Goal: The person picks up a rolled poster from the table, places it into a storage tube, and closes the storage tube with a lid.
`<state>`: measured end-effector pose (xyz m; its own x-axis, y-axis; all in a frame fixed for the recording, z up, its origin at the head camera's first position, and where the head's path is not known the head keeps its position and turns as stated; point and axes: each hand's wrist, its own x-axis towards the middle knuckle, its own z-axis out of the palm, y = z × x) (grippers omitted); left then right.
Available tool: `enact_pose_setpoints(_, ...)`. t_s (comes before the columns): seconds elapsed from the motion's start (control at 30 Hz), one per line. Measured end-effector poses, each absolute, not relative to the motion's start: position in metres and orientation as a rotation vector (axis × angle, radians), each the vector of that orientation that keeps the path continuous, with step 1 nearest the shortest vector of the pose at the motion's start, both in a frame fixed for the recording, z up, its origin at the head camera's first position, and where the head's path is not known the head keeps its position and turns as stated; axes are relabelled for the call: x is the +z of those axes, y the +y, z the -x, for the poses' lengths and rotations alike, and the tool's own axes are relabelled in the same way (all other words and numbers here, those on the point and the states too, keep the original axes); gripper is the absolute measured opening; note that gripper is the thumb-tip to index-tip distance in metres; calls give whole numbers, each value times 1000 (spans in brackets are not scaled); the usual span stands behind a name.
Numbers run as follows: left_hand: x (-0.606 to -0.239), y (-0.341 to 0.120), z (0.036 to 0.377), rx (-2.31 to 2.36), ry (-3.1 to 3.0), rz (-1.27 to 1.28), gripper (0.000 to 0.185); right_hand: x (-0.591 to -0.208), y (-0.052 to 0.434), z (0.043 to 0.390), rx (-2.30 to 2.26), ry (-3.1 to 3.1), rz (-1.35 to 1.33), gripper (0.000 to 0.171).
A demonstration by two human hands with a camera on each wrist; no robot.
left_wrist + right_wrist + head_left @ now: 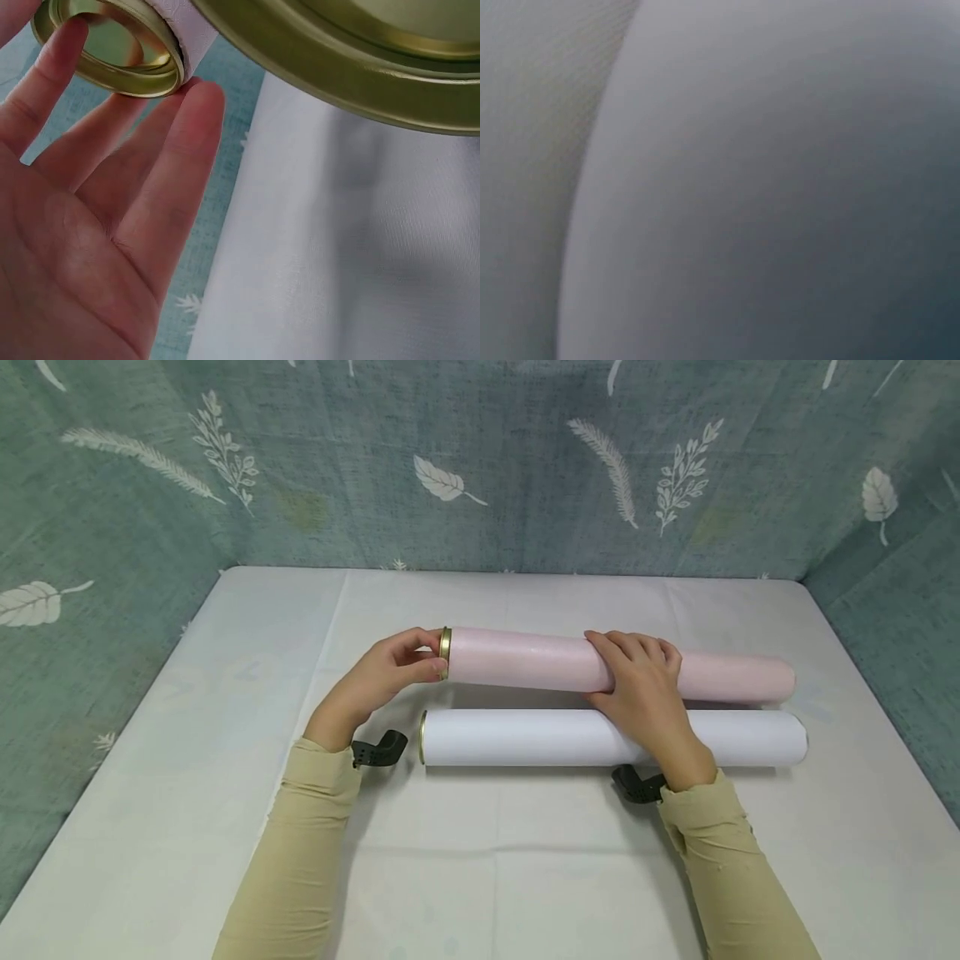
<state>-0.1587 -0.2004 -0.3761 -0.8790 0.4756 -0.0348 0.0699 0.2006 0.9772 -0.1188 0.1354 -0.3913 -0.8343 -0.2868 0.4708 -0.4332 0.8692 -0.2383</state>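
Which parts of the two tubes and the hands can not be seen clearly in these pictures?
- Right wrist view: only a blurred grey surface, too close to identify.
- Head view: the right hand covers the middle of the pink tube and part of the white tube.
- Left wrist view: the nearer gold cap is cut off by the top edge; the left hand by the left edge.

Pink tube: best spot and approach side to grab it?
Probably mid-body, from above. The pink tube lies flat and crosswise, its round wall clear on top; the right hand wraps it there. The white tube crowds the near side. The left hand pinches the gold end cap.
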Motion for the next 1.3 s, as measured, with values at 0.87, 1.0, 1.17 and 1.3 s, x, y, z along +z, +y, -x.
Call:
enact_pose_setpoints(0.87,-360,-193,147,1746,2028,-477,59,-391,137,119,488,-2626,-530,73)
enact_pose_setpoints(1.0,-362,-193,148,1758,2035,-466,59,-391,136,120,483,-2618,-539,72)
enact_pose_setpoints(1.17,-362,-192,149,1758,2056,-468,59,-391,136,120,471,-2602,-544,72)
enact_pose_setpoints(1.3,-361,-191,148,1746,2071,-447,59,-391,136,120,468,-2600,-542,73)
